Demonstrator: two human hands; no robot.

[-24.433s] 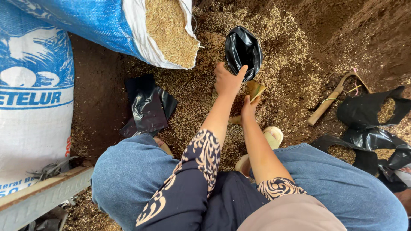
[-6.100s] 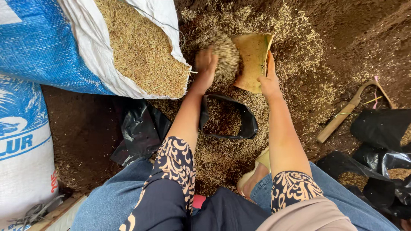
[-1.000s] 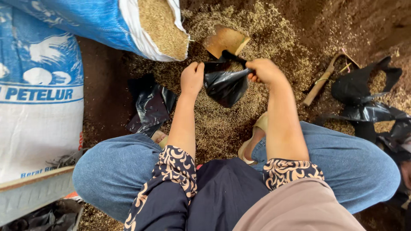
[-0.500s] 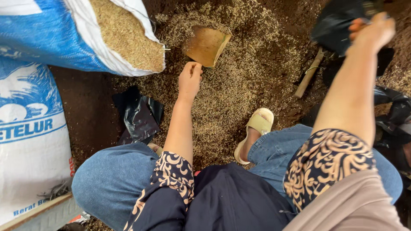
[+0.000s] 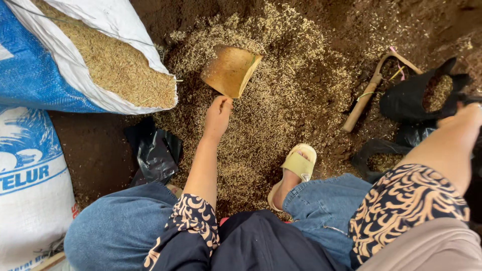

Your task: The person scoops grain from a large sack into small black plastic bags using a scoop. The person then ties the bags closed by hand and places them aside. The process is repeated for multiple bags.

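Observation:
My left hand (image 5: 218,114) rests on the spread rice husks (image 5: 281,110), fingers loosely apart and holding nothing, its tips just below a tan scoop (image 5: 230,70) that lies on the husks. My right arm stretches out to the right. My right hand (image 5: 468,113) sits at the frame's right edge with its fingers cut off from view. It is beside a black plastic bag (image 5: 412,102) that stands filled with husks. My sandalled foot (image 5: 294,168) is planted between my knees.
An open blue-and-white sack of husks (image 5: 108,65) lies at upper left, with a second white sack (image 5: 30,185) below it. Flat black plastic bags (image 5: 155,153) lie near my left knee. A wooden-handled tool (image 5: 364,103) and another filled black bag (image 5: 379,158) lie at right.
My right arm has come down from its raised position and the filled black bag it carried is no longer in its grasp. My left hand stays by the scoop.

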